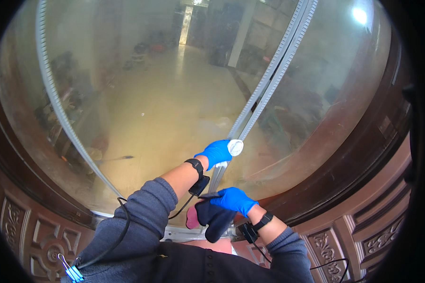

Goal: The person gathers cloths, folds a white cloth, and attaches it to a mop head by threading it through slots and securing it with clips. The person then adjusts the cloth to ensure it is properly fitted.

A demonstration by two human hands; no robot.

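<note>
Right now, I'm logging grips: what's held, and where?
Left hand: a white round-ended object, held around its body. Right hand: a dark cloth, gripped by its upper part.

The dark cloth [217, 219] looks soft and matt, the blue gloves [234, 200] smooth and rubbery, the sweater sleeves [146, 207] dull ribbed knit. Smooth, hazy glass [335, 94] meets ridged metal strips [46, 68]; the carved brown panels [329, 250] look like wood, lightly glossy. The floor [165, 94] has a sheen.

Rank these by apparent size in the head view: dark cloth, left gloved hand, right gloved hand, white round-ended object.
1. Dark cloth
2. Left gloved hand and right gloved hand: too alike to rank
3. White round-ended object, visible part only
</note>
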